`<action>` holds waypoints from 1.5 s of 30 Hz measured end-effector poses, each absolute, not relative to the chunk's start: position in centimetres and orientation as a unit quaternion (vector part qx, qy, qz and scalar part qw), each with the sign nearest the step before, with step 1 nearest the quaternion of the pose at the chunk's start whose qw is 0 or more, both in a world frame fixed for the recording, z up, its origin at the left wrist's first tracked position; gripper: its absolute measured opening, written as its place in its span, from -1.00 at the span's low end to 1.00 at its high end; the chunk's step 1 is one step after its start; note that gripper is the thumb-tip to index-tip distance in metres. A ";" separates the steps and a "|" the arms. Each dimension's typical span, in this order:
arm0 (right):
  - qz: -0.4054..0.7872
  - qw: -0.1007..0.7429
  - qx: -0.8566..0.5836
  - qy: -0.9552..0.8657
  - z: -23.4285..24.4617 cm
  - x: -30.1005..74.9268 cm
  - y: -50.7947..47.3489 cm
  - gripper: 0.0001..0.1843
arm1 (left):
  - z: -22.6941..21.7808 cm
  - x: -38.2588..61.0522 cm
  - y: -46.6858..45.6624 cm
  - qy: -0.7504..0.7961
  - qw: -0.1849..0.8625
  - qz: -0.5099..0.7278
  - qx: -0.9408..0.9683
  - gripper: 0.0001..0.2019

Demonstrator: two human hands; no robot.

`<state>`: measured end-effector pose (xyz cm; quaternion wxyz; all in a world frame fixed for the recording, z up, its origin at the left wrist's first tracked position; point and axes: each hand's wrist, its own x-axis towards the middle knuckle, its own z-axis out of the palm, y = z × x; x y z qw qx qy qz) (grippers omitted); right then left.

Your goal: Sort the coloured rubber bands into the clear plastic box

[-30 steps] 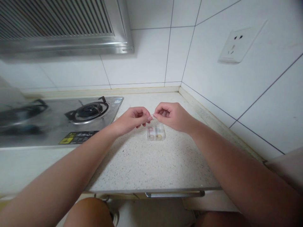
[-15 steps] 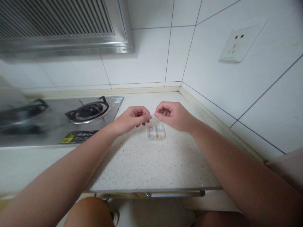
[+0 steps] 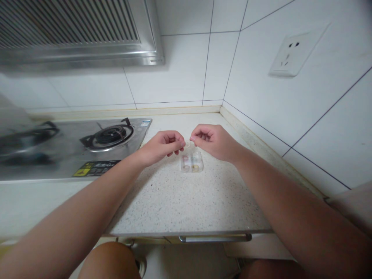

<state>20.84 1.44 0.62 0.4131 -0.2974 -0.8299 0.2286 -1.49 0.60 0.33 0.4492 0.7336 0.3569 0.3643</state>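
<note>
Between my two hands runs a thin pale strand [image 3: 187,145], slightly curved; its exact kind is too small to make out. My left hand [image 3: 167,145] pinches one end between thumb and forefinger. Opposite it, the fingertips of my right hand [image 3: 207,140] are pinched at the strand's other end. Just below the hands, a small clear plastic box [image 3: 192,162] with compartments lies on the speckled countertop [image 3: 186,205]. Small rounded items, one yellowish, show through the box. Neither hand touches it.
A gas stove [image 3: 112,135] is set into the counter at left, below a metal range hood [image 3: 87,54]. White tiled walls meet in the corner behind, with a power socket [image 3: 286,56] at right. A drawer handle [image 3: 215,238] runs under the counter's front edge.
The strand goes from straight to sagging in a slight curve. My fingertips are held a touch differently; the box stays in place.
</note>
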 end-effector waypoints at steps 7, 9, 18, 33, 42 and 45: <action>0.232 0.411 -0.296 -0.830 0.7 20.7 1.4 -0.78 | 0.3 -1.5 0.6 0.347 0.455 0.355 0.740 -0.74; 0.226 0.412 -0.296 -0.831 0.6 20.8 1.4 -0.79 | 0.2 -1.5 0.7 0.344 0.454 0.353 0.742 -0.76; 0.218 0.404 -0.305 -0.834 0.6 20.8 1.4 -0.79 | 0.2 -1.5 0.6 0.339 0.464 0.353 0.738 -0.78; 0.202 0.406 -0.300 -0.839 0.7 20.9 1.3 -0.81 | 0.2 -1.6 0.6 0.328 0.464 0.352 0.744 -0.81; 0.200 0.401 -0.298 -0.843 0.8 20.9 1.3 -0.80 | 0.3 -1.6 0.7 0.325 0.461 0.349 0.749 -0.76; 0.196 0.400 -0.299 -0.844 0.8 20.9 1.3 -0.81 | 0.3 -1.6 0.6 0.324 0.459 0.349 0.750 -0.78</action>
